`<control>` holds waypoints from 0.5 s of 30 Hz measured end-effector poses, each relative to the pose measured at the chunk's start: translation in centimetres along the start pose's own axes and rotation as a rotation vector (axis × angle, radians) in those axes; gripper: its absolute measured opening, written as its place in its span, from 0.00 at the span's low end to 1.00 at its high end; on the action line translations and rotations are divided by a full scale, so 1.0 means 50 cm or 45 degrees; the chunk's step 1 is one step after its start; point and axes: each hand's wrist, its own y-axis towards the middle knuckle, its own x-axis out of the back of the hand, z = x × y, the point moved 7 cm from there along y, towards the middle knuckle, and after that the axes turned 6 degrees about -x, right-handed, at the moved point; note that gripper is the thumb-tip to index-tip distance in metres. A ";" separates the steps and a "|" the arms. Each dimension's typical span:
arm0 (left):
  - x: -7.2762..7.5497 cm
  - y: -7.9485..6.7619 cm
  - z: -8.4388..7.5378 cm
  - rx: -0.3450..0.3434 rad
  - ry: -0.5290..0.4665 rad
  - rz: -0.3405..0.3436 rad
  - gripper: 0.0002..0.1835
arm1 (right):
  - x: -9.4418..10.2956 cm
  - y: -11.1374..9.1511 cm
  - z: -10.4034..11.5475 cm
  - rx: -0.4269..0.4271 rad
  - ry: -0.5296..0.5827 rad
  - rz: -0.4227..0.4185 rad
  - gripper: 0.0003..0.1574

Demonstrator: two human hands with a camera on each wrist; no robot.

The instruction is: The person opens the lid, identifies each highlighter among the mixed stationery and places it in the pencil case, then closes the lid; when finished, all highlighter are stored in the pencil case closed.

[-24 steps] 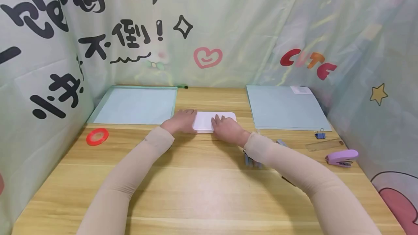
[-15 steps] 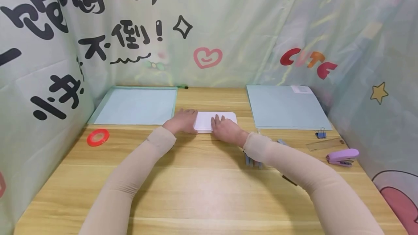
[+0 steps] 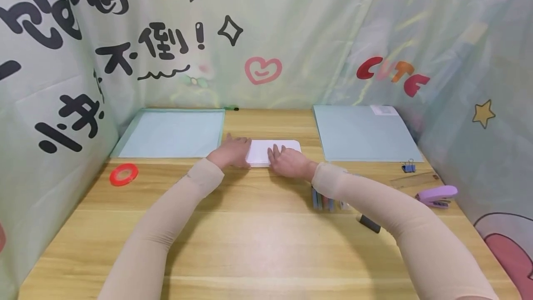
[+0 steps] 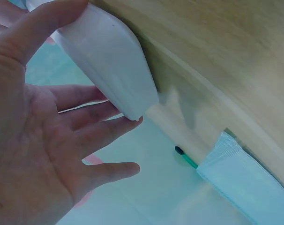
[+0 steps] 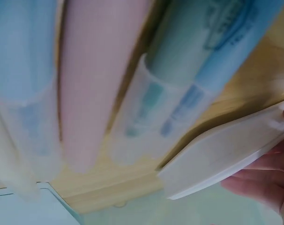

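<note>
A white, flat case with rounded corners [image 3: 259, 153] lies in the middle of the table. My left hand [image 3: 232, 151] holds its left end, with the thumb on the near side wall and fingers at the far side, as the left wrist view shows on the white case [image 4: 109, 61]. The little finger stands off from it. My right hand [image 3: 291, 162] grips the case's right part, fingers over the top; in the right wrist view its thumb is mostly cut off by the frame edge. Several capped highlighters [image 5: 102, 70] lie close by the right wrist, partly under the sleeve.
Pale blue folders lie back left [image 3: 175, 133] and back right [image 3: 366, 133]. A green pen [image 3: 231, 108] is behind. Red tape roll [image 3: 123, 166] sits left. On the right are a binder clip [image 3: 409, 167], clear ruler [image 3: 415, 180], purple stapler [image 3: 437, 194] and dark block [image 3: 369, 224].
Both hands stay on the white case with hardly any movement. The head view shifts slightly, and more of the highlighters and the dark block shows beside the right sleeve.
</note>
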 end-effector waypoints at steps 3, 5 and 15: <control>0.003 0.000 0.004 0.006 0.009 -0.003 0.51 | 0.000 0.004 -0.002 0.010 -0.005 -0.014 0.31; 0.003 0.001 0.006 0.002 0.012 -0.002 0.51 | 0.000 0.005 -0.003 0.013 0.014 -0.010 0.31; 0.004 0.001 0.004 -0.024 0.051 -0.010 0.51 | 0.003 0.002 -0.010 0.038 0.101 -0.015 0.31</control>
